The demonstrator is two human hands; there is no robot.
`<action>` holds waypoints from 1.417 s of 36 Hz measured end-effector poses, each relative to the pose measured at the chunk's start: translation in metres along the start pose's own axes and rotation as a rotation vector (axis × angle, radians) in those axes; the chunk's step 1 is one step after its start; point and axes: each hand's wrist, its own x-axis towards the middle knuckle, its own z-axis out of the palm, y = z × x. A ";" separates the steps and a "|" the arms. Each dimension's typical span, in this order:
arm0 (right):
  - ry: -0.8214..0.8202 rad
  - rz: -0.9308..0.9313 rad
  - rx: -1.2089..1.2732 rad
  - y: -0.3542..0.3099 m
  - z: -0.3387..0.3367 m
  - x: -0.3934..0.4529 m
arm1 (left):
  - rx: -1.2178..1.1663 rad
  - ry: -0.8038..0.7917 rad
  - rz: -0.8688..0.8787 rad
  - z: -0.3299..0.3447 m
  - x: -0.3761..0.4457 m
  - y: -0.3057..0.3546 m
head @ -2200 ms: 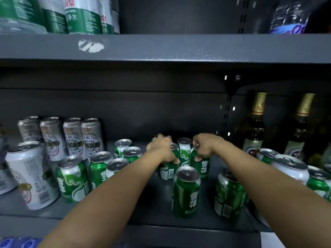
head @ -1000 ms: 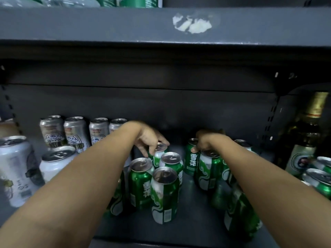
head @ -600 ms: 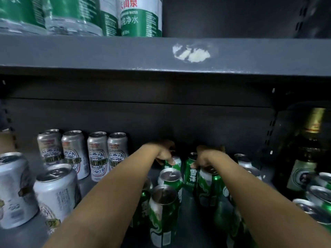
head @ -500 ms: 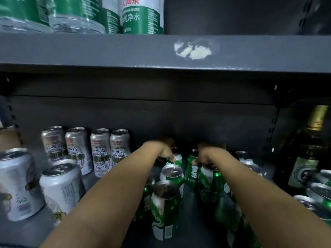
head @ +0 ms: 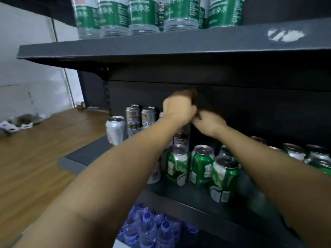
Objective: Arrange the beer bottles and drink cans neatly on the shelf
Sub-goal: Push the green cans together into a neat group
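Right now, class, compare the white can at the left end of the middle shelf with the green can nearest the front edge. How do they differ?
The white can has a pale silver-white body; the green can is green with a white swirl. The white can stands at the shelf's left end, set further back; the green can stands nearest the front edge, among other green cans. Both stand upright, tops unopened.

The dark grey shelf (head: 180,194) carries a cluster of green cans (head: 202,165) standing upright near its front edge, with silver cans (head: 133,116) ranged behind them at the left (one plain white-silver can (head: 115,130) stands nearest the shelf's end). The board above (head: 143,45) bears a row of green-labelled water bottles (head: 143,15), and blue-capped bottles (head: 148,228) sit on the level below
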 end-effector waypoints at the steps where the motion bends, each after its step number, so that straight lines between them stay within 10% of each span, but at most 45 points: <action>1: -0.027 -0.065 0.036 -0.016 0.003 -0.001 | 0.025 0.022 -0.023 -0.005 -0.001 -0.013; 8: -0.226 -0.228 -0.026 -0.099 0.030 0.004 | 0.151 -0.061 -0.093 -0.028 -0.002 -0.125; 17: -0.625 0.025 -0.083 -0.151 0.017 0.026 | 0.087 -0.702 -0.108 -0.043 0.013 -0.213; 28: -0.070 0.013 0.059 -0.209 0.079 0.059 | 0.018 -0.621 -0.198 -0.018 0.004 -0.249; 34: -0.076 0.270 0.806 -0.204 0.123 0.058 | -0.038 -0.571 -0.210 -0.014 0.009 -0.267; 39: -0.330 0.293 0.664 -0.203 0.163 0.053 | -0.059 -0.487 -0.260 -0.009 0.021 -0.290; 45: 0.010 0.337 0.480 -0.229 0.198 0.076 | -0.191 -0.498 -0.282 -0.013 0.045 -0.313; 51: 0.081 0.412 1.049 -0.233 0.208 0.103 | -0.746 -0.786 -0.283 -0.006 0.058 -0.359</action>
